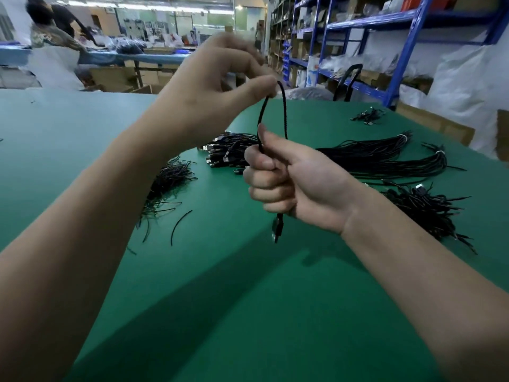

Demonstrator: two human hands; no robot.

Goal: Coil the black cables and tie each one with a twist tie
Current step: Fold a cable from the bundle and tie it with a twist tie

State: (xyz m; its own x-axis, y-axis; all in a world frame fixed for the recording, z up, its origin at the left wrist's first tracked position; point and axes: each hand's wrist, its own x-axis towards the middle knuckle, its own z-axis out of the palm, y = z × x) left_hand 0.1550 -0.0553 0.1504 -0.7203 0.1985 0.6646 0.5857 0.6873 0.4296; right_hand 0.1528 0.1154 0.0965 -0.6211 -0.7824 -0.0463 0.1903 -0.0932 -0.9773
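Note:
A black cable (pixel 284 111) is folded into a narrow loop held upright above the green table (pixel 248 299). My left hand (pixel 214 86) pinches the top bend of the loop between thumb and fingers. My right hand (pixel 286 183) grips the cable's strands in a fist below, thumb pointing up, and the connector end (pixel 277 228) hangs out under the fist. A heap of black twist ties (pixel 168 183) lies on the table to the left, partly hidden by my left forearm.
Loose cables with connectors (pixel 228 153) are piled behind my hands. Long tied cable bundles (pixel 385 155) and a tangle of ties (pixel 429 210) lie to the right. Blue shelving (pixel 399 37) stands at the back right; a person (pixel 49 26) works at a far table.

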